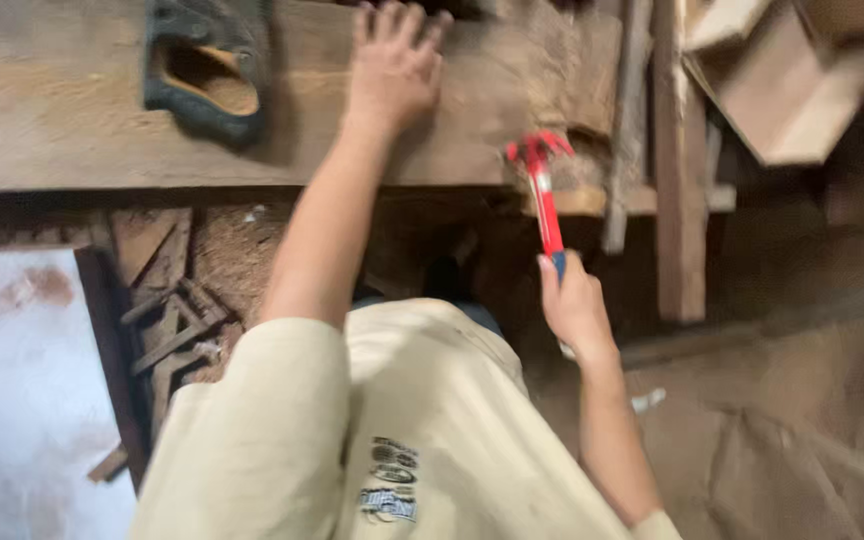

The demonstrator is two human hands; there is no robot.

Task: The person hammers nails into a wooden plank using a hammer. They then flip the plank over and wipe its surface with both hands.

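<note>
My left hand (393, 62) lies flat, fingers spread, on a wide wooden plank (52, 100) that runs across the top of the view. My right hand (574, 305) grips the handle of a red claw hammer (542, 190). The hammer's head sits close to the plank's right front edge. The picture is blurred by motion, so I cannot tell whether the head touches the wood.
A dark sandal (204, 70) rests on the plank left of my left hand. Narrow wooden battens (679, 200) and offcut boards (792, 90) stand to the right. Scrap wood pieces (167, 330) lie on the dirt floor below, beside a pale sheet (22, 400).
</note>
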